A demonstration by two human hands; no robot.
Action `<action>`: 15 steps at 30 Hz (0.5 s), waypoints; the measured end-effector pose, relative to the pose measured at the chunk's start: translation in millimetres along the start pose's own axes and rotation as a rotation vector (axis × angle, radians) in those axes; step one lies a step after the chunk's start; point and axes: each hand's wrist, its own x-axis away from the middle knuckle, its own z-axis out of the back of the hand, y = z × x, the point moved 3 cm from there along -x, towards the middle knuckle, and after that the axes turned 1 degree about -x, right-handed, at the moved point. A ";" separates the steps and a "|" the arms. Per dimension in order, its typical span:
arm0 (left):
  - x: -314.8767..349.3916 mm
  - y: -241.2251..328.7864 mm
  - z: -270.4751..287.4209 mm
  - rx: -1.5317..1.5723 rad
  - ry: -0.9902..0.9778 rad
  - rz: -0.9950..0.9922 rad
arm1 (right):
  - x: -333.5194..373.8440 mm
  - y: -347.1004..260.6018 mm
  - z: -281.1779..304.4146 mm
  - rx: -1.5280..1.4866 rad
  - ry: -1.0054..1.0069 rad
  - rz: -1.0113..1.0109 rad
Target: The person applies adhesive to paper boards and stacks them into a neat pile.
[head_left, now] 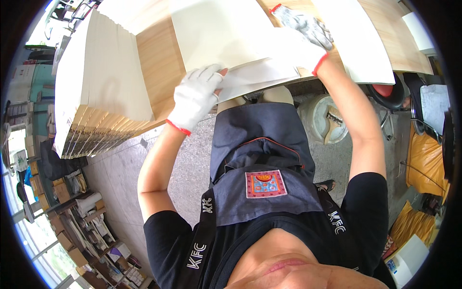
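A large cream sheet of paper (219, 33) lies on the wooden table, with a narrow white paper strip or flap (257, 76) along its near edge. My left hand (196, 96), in a white knit glove with a red cuff, has its fingers curled at the left end of that paper. Two bare fingertips poke out of this glove. My right hand (304, 52), gloved the same way, is over the right end of the paper; glare washes out its fingers, so their pose is unclear. Just beyond it lies a loose grey-white glove (305, 25).
A tall stack of bound paper blocks (103, 82) stands on the table's left. Another white sheet pile (358, 43) lies to the right. Under the table edge sits a round pale bucket (322, 120). Shelves with boxes (89, 226) line the left; a black chair (423, 103) stands right.
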 end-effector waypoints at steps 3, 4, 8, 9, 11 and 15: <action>-12.5 -37.4 -8.6 0.149 -0.210 0.323 | -15.9 -4.0 19.7 -0.123 -0.077 -0.095; -15.2 -50.0 -12.9 0.219 -0.263 0.444 | -19.3 -3.8 24.8 -0.050 -0.129 -0.144; -27.2 -73.7 -24.9 0.334 -0.157 0.381 | -27.7 2.8 27.5 0.197 -0.296 -0.184; -27.1 -77.8 -27.2 0.347 -0.138 0.415 | -29.4 5.9 24.5 0.167 -0.261 -0.165; -26.2 -84.7 -32.8 0.357 -0.179 0.542 | -34.0 13.8 15.9 0.085 -0.160 -0.093; -24.8 -88.0 -36.3 0.372 -0.213 0.607 | -29.2 29.9 -1.0 -0.065 0.014 -0.033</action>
